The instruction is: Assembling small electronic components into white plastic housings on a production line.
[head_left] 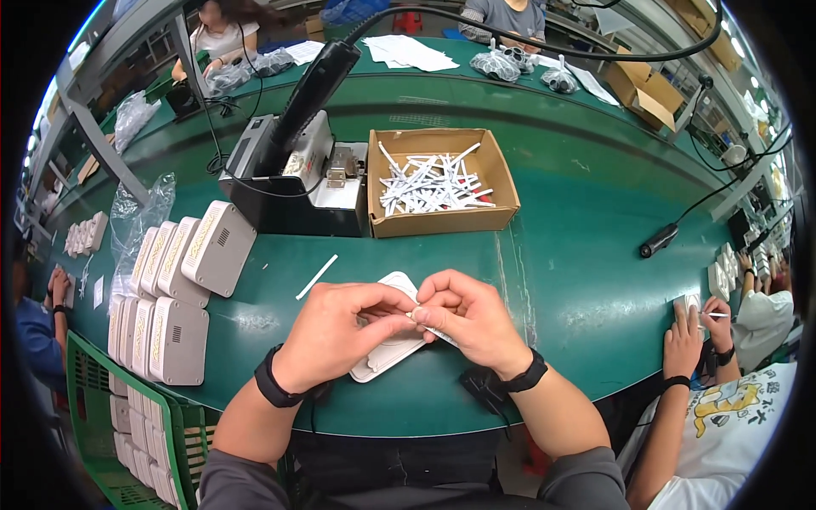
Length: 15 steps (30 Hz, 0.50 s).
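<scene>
My left hand (344,327) and my right hand (474,323) meet at their fingertips near the middle of the bench. A narrow white strip (444,337) is pinched in my right fingers, its lower end showing beneath them. My left thumb and forefinger close on its other end; the fingertips hide most of it. Under both hands lies a flat off-white plastic housing (371,367) with rounded corners, partly covered. Just beyond my left hand, another white strip (317,277) rests on the green bench.
Off-white boxes (219,248) stand stacked at left, above a green crate (174,442) of similar parts. A cardboard box (442,223) of white strips sits ahead beside a black-and-silver machine (340,208). A black cable plug (659,241) and a co-worker's hands (684,340) are at right.
</scene>
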### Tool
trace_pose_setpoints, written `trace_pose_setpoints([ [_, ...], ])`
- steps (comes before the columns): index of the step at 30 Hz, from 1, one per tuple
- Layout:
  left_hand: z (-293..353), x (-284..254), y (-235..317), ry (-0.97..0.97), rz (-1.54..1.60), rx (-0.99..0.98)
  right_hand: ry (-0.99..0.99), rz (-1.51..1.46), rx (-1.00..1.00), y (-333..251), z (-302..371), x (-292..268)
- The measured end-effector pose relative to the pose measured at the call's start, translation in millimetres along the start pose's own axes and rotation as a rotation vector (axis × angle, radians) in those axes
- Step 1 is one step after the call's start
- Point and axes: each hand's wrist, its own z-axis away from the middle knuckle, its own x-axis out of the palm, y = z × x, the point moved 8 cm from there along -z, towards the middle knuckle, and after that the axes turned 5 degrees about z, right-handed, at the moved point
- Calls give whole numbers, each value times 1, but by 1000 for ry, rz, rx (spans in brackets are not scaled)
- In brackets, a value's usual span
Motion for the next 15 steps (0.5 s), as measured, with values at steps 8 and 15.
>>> trace_pose_setpoints([
  [8,3,-3,12,28,-160,78,-88,183,116,-12,8,2],
  [15,4,-3,0,69,-42,33,-60,195,82,-9,7,0],
])
